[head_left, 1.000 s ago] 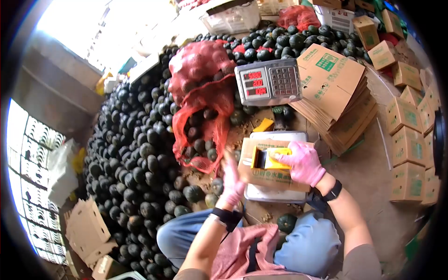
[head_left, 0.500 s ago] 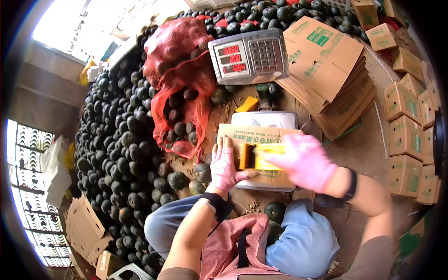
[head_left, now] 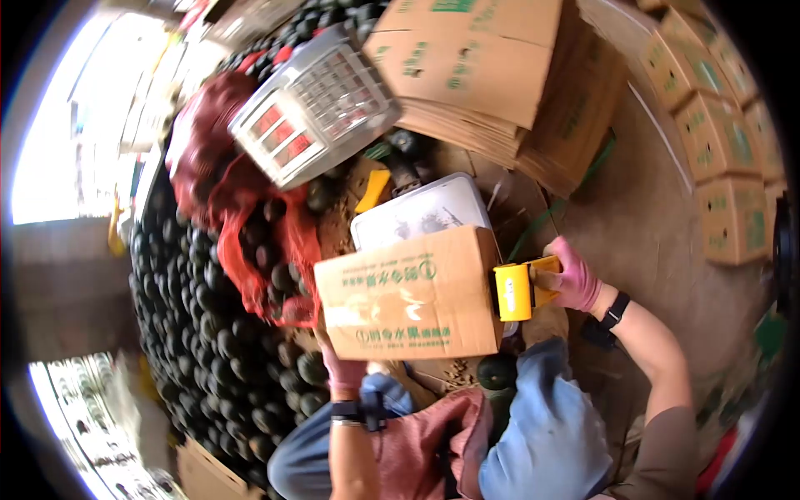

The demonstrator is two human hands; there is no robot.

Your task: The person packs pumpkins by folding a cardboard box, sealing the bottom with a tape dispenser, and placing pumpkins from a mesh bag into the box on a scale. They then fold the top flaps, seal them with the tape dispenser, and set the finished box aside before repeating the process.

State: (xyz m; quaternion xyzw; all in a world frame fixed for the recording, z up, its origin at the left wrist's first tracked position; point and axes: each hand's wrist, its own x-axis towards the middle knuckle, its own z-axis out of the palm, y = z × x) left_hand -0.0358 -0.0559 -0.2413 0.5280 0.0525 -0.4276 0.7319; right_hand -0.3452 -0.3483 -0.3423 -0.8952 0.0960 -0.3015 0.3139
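Note:
In my pink-gloved right hand is a yellow tape dispenser, held against the right end of a cardboard box. Green print and a shiny strip of tape show on the box's top face. At the box's near left corner, my left hand, also gloved in pink, grips the side, with some of its fingers hidden. Behind the box appears the white platform of a weighing scale, whose display and keypad stand farther back.
Dark green squashes are heaped on the left, beside a red mesh sack. Flattened cartons are stacked behind the scale. Made-up boxes stand at the right. A yellow object lies near the platform.
The dispenser has gone from the box's top to its right end. My left hand has moved from the top to the left side. The box looks larger and tilted, and the view has turned.

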